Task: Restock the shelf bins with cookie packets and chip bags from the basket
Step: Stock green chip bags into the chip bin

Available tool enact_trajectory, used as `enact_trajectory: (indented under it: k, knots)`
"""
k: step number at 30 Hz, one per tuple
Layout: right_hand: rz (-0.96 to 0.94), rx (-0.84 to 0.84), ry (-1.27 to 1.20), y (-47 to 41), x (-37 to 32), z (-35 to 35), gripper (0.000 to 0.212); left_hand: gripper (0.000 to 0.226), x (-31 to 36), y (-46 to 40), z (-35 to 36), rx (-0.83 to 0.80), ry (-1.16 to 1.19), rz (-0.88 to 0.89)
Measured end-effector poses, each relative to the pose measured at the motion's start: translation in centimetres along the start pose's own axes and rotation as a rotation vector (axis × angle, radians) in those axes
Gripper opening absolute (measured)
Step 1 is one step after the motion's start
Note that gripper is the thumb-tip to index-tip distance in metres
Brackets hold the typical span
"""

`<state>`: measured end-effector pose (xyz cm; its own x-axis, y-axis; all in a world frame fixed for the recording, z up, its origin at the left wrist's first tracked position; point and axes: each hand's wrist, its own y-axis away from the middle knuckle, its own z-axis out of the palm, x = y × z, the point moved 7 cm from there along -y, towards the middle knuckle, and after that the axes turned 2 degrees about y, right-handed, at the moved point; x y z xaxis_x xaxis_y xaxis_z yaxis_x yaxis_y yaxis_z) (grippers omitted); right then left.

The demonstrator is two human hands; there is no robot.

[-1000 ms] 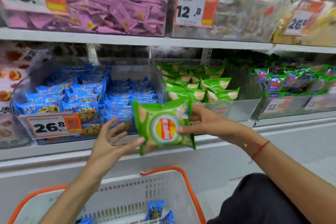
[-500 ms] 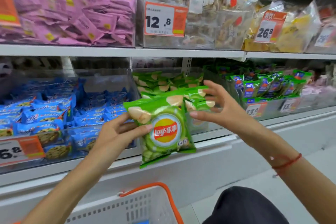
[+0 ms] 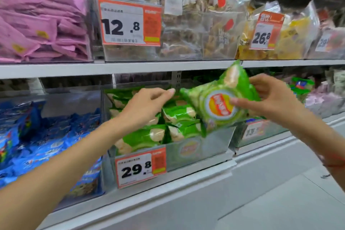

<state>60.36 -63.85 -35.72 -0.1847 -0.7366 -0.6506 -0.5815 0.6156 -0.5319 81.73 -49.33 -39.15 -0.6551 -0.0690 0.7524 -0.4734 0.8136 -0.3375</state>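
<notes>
Starting at the far left, pink packets (image 3: 41, 17) fill a clear bin on the upper shelf, and beneath them blue cookie packets (image 3: 46, 136) lie heaped in a clear bin on the lower shelf; next along, a clear upper bin of pale snack bags (image 3: 186, 24) carries a price tag (image 3: 130, 22) reading 12.8; below it sits the clear bin (image 3: 214, 142) of green chip bags (image 3: 149, 136), its front marked with a price label (image 3: 140, 169) reading 29.8; the left hand (image 3: 147, 106) reaches over this bin, fingers loosely curled and holding nothing, its fingertips just beside the raised bag; right of it, the right hand (image 3: 270, 99) grips a green chip bag (image 3: 220, 102) between thumb and fingers, the bag tilted above the bin's right front corner, its lower edge near the bin's rim; a red cord (image 3: 334, 164) circles the right wrist; further right, another bin (image 3: 261, 134) holds green packets, blurred, and yellow snack bags (image 3: 291, 39) sit above behind a 26.8 tag (image 3: 267, 31).
</notes>
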Motion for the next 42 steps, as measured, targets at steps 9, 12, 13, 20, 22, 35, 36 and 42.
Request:
enact_trajectory:
  k: [9,12,13,20,22,35,36,42]
  knots:
    - [-0.234,0.561,0.100,2.1,0.5,0.3,0.041,0.050,-3.9,-10.3,6.3,-0.229,-0.564,-0.002]
    - [-0.324,0.619,0.083,3.3,1.0,0.7,0.040,0.064,-4.9,-10.6,7.8,-0.357,-0.598,-0.111]
    - [-0.330,0.617,0.078,3.3,1.4,1.0,0.039,0.072,-5.3,-10.4,8.2,-0.419,-0.551,-0.171]
    - [-0.284,0.473,0.351,-0.9,2.0,4.5,0.045,0.102,-5.8,-9.6,8.3,-0.619,-0.503,-0.264]
    - [-0.279,0.384,0.450,-2.1,2.0,5.6,0.045,0.113,-6.4,-9.6,8.0,-0.614,-0.651,-0.226]
    - [-0.090,-0.003,0.877,-7.8,1.4,8.5,0.064,0.096,-5.8,-8.2,5.8,-0.432,-0.964,-0.101]
    - [-0.082,0.001,0.876,-7.6,1.3,8.3,0.064,0.095,-5.8,-8.1,5.8,-0.411,-0.970,-0.086]
    - [-0.199,0.148,0.905,-4.1,-0.2,8.3,0.062,0.094,-5.8,-7.6,5.8,-0.308,-0.989,-0.044]
